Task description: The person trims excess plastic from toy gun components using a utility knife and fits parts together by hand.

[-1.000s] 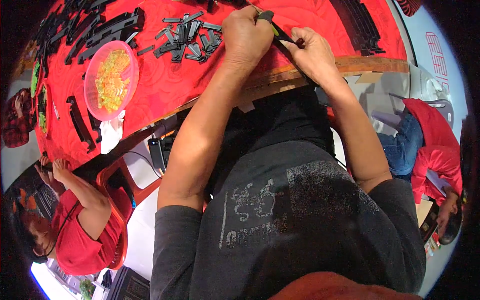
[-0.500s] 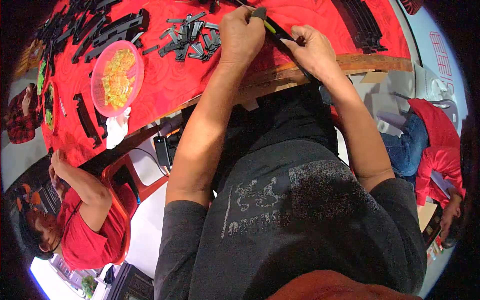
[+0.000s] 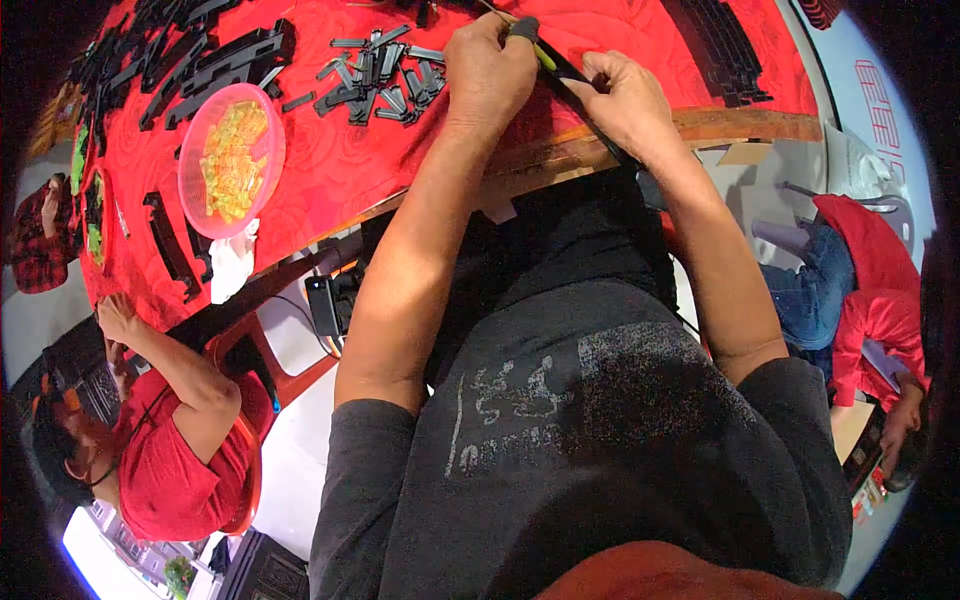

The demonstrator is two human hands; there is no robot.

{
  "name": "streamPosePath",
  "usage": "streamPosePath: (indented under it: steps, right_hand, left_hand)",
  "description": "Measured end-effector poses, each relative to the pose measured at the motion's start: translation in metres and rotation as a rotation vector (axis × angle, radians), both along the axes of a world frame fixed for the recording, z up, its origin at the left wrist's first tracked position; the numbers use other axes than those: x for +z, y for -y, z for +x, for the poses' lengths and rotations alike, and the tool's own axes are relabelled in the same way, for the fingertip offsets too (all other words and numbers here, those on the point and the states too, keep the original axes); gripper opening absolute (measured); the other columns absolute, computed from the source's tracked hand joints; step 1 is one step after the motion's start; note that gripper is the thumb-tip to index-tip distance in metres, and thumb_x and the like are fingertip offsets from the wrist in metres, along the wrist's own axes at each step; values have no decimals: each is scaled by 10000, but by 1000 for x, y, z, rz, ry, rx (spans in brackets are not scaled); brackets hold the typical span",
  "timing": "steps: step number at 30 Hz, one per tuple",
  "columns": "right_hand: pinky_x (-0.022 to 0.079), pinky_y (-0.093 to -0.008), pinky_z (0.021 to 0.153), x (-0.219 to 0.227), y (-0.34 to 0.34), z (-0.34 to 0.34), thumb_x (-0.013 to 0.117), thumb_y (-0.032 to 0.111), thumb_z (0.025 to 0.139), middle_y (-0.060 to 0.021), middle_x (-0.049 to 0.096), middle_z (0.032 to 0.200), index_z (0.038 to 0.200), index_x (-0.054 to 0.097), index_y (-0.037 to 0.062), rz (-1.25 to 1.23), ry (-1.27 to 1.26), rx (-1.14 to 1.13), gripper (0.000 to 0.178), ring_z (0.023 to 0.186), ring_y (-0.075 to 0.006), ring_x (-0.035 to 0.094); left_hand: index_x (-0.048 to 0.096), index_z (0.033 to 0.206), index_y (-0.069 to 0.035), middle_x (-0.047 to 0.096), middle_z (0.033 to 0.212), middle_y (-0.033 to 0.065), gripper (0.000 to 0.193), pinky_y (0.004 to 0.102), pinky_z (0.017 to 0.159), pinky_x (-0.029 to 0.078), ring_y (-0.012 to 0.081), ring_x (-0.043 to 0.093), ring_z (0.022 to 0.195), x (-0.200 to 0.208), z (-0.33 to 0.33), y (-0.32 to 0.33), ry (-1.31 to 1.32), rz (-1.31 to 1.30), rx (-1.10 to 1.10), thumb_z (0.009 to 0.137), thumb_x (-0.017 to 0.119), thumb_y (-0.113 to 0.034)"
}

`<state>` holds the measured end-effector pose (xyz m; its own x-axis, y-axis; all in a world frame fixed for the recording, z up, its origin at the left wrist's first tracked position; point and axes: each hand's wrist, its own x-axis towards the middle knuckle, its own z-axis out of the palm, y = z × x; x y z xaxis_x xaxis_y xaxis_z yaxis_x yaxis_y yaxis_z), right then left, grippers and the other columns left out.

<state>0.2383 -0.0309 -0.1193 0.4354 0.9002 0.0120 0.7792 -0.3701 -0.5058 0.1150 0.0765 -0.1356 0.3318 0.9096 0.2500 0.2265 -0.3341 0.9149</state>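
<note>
My left hand (image 3: 487,72) is closed around a tool with a yellow-green and black handle (image 3: 535,45), held over the red-covered table (image 3: 340,170). My right hand (image 3: 625,100) grips a long black plastic strip (image 3: 590,100) that runs from the tool down over the table's wooden edge. The tool's tip meets the strip between my two hands. A heap of small black plastic parts (image 3: 385,75) lies just left of my left hand.
A pink basket of yellow pieces (image 3: 230,160) stands left on the table, with long black strips (image 3: 190,70) behind it and more black strips (image 3: 725,45) at far right. A person in red (image 3: 170,440) sits lower left; another person in red (image 3: 870,310) bends at right.
My hands stay on the tool and strip, with little shift. The view has drifted, so the table and basket sit slightly lower and further right in the picture.
</note>
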Motion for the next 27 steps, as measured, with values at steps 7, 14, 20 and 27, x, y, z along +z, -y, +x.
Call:
streamPosePath:
  steps: [7,14,20,27]
  right_hand:
    - [462,-470,671,0,0,0,692,385,799,-149,609,750,748,564,63,23,-9,24,351,774,-368,614]
    - [465,-466,690,1,2,0,691,382,800,-136,621,816,760,569,67,-26,-3,6,340,807,-361,615]
    - [467,-465,680,2,2,0,695,381,798,-135,619,785,759,569,69,-14,-4,6,339,795,-358,618]
    - [467,-468,674,3,1,-1,700,386,794,-140,610,781,759,570,69,-58,-30,-2,345,785,-358,616]
  left_hand:
    - [687,829,18,654,688,198,200,381,638,509,302,666,646,0,-1,2,43,-9,-19,791,613,-165]
    - [689,821,11,650,643,175,185,364,610,509,270,662,606,7,0,4,27,-96,-34,802,608,-155]
    - [685,813,23,659,622,132,186,325,590,508,208,654,573,11,-1,2,120,-158,-97,827,598,-141]
    - [686,799,23,662,619,127,176,324,590,511,193,653,569,8,-1,0,77,-116,-100,813,591,-124]
